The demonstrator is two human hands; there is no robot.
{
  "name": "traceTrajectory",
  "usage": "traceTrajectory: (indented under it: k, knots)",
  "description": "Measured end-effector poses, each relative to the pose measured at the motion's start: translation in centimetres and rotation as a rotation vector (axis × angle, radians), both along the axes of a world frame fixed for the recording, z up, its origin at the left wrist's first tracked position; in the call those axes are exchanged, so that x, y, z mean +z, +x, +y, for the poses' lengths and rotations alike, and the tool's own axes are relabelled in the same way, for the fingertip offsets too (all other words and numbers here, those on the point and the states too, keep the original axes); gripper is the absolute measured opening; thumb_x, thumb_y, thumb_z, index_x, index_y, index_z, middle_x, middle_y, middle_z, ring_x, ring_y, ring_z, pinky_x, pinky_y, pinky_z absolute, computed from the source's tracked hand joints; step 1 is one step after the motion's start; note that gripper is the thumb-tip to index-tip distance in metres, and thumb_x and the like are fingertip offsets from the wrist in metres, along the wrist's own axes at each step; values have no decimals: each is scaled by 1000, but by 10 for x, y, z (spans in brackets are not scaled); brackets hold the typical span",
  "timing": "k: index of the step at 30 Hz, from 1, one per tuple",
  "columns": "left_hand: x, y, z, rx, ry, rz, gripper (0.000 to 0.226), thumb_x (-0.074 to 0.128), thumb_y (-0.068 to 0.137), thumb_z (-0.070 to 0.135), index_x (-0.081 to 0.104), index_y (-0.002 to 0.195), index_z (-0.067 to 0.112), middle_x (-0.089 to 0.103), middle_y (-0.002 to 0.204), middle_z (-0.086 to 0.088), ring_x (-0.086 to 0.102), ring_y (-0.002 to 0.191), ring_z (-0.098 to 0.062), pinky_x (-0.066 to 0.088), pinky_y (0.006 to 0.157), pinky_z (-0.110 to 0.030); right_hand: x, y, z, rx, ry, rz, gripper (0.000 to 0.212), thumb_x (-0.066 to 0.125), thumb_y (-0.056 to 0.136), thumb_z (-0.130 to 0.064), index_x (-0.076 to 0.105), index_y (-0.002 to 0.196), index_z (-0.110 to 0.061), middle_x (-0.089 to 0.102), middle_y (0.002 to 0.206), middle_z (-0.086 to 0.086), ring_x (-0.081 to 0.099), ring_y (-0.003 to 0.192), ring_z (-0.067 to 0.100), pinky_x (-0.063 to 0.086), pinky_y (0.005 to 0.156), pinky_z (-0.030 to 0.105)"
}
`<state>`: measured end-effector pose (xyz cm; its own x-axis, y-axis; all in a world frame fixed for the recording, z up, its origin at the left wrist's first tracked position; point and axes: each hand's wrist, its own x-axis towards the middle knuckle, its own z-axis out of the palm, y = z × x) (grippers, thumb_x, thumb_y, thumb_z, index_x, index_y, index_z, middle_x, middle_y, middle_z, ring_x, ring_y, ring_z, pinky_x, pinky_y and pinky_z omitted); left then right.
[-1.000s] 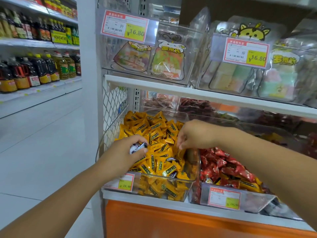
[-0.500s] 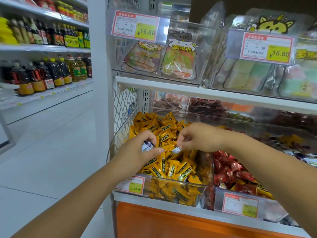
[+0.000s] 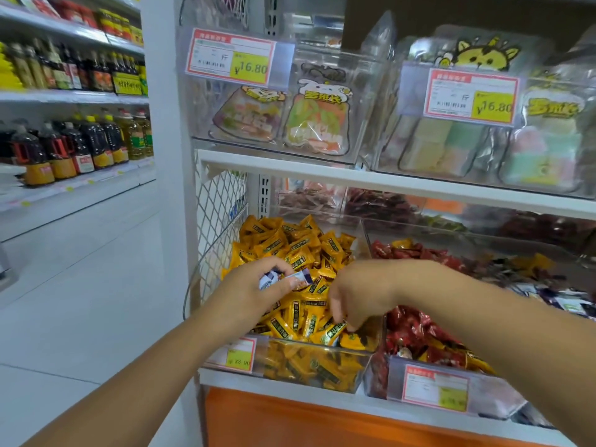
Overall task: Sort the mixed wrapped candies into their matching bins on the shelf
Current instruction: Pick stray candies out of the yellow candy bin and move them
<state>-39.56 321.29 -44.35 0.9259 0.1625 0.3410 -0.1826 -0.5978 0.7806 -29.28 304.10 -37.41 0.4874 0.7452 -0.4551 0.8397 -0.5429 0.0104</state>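
Left hand (image 3: 254,293): pinches white-blue candies (image 3: 283,280), long axis 9-to-3. Right hand (image 3: 359,293), nearer: fingers curled toward 6 o'clock into yellow candies (image 3: 290,250); grasp unclear.

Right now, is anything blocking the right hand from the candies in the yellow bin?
Nothing visible. The right hand has its fingertips down among the yellow candies at the front of the open clear bin; the left hand, holding white-and-blue candies, sits off to the side.
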Motion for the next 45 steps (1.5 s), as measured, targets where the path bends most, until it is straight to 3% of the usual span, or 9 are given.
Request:
traceTrajectory:
  k: [3, 7, 15, 22, 25, 29, 34, 41, 45]
  knots:
    - [1, 0, 0, 7, -5, 23, 9, 60, 92, 38, 61, 87, 30, 56, 64, 15, 53, 51, -1, 36, 47, -12, -11, -5, 13, 125, -233, -203, 25, 63, 90, -26, 69, 113, -31, 65, 115, -10, 53, 111, 16, 38, 74, 28]
    - [0, -1, 1, 22, -10, 28, 8, 60, 92, 38, 60, 87, 31, 58, 64, 12, 56, 52, -1, 39, 48, -13, -14, 0, 16, 116, -238, -285, 36, 52, 95, -22, 61, 124, -42, 56, 127, -13, 40, 127, 21, 35, 94, 37]
    - [7, -7, -5, 13, -140, 106, 12, 60, 93, 26, 57, 91, 14, 69, 68, 7, 64, 55, -7, 49, 44, -22, -25, -1, 27, 178, -411, -278, 38, 51, 97, -29, 54, 134, -34, 52, 136, -8, 47, 124, 22, 42, 90, 36]
    - [7, -8, -2, -1, -205, 96, 8, 62, 92, 18, 54, 92, 16, 71, 82, 1, 66, 61, -16, 47, 45, -25, -35, -2, 34, 78, -479, -159, 37, 56, 93, -44, 68, 102, -11, 55, 92, 3, 45, 90, 23, 37, 74, 33]
    - [6, -9, 3, 21, -121, 71, 11, 62, 91, 23, 57, 92, 33, 70, 83, -1, 54, 56, -16, 41, 47, -28, -34, -5, 32, 47, -400, -154, 37, 57, 93, -40, 67, 109, -7, 54, 90, 3, 47, 87, 23, 36, 61, 30]
    - [7, -13, 7, 1, -95, 78, 20, 60, 92, 26, 64, 96, 45, 68, 85, -7, 50, 58, -18, 38, 53, -29, -1, 1, 22, -63, -8, -85, 33, 52, 97, -35, 67, 112, -9, 65, 99, 3, 58, 97, 22, 46, 85, 34]
    - [6, -11, 5, 40, -57, 91, 13, 63, 89, 40, 64, 101, 42, 66, 73, -2, 54, 51, -3, 40, 48, -17, 31, 5, 16, -90, 301, 6, 30, 55, 94, -44, 70, 98, -18, 68, 103, 2, 61, 99, 18, 48, 90, 36]
    - [9, -9, 4, 46, -73, 74, 22, 73, 78, 44, 65, 98, 43, 65, 85, 8, 58, 55, -2, 39, 47, -12, 10, -2, 28, -150, 384, 277, 26, 61, 90, -44, 75, 94, -22, 72, 94, -12, 63, 95, 2, 47, 91, 26]
    - [6, -10, 7, 62, -106, 50, 12, 71, 85, 29, 67, 94, 36, 65, 73, 4, 58, 52, -4, 41, 45, -18, 25, 25, 26, -122, 233, -10, 30, 54, 97, -35, 64, 120, -20, 65, 120, -5, 59, 110, 12, 45, 97, 30]
